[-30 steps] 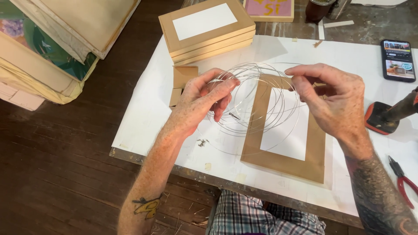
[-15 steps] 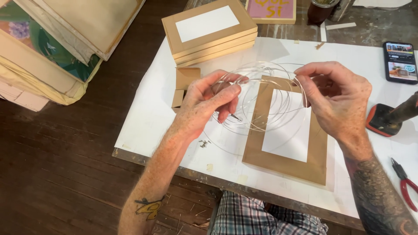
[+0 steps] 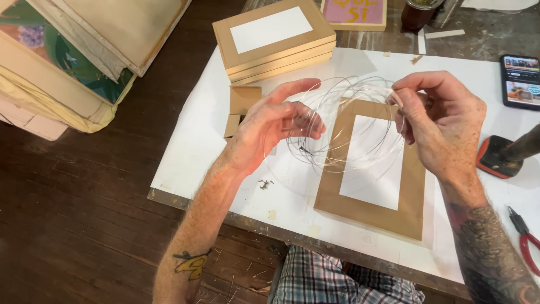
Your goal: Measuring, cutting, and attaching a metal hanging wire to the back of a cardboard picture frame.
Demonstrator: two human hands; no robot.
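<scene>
- Covering most of the scene, a white-papered counter stands on dark plank flooring, with stacked canvases at far left.
- Lying flat right of centre, a brown frame faces up; two more are stacked at the far edge.
- Holding a coil of thin wire above the frame, the left hand and right hand each pinch it; apparently untangling, which calls for finding a free end.

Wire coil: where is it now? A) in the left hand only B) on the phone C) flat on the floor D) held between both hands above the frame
D: the wire coil spans from the left hand to the right hand, over the frame.
</scene>
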